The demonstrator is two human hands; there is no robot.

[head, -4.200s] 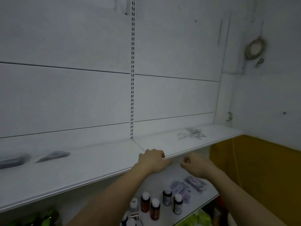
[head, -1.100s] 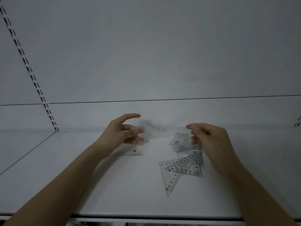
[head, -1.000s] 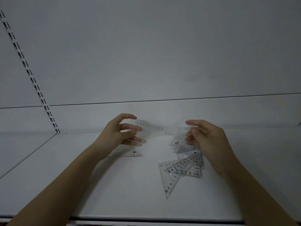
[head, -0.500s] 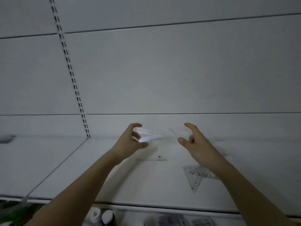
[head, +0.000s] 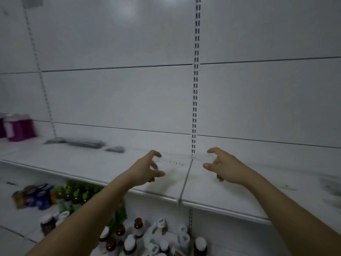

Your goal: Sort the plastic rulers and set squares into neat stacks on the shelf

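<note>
My left hand (head: 147, 169) pinches one end of a clear plastic ruler (head: 172, 162) with black marks, held just above the white shelf (head: 92, 164) near the seam between two shelf boards. My right hand (head: 224, 166) hovers at the ruler's other, faint end, thumb and forefinger spread in a loose curve. I cannot make out a firm grip there. Blurred grey stacks (head: 83, 144) lie further left on the shelf, with a smaller one (head: 114, 149) beside them. A blurred dark smear (head: 331, 187) lies on the shelf at the far right.
A slotted upright (head: 195, 89) runs down the back wall between my hands. A purple box (head: 20, 128) stands at the shelf's far left. Below are brown bottles with white caps (head: 129, 239), green bottles (head: 77, 193) and a blue packet (head: 33, 198).
The view has swung left along the shelf. The pile of set squares has slid out of sight to the right. My left hand carries the ruler leftward, and my right hand's pinch has loosened.
</note>
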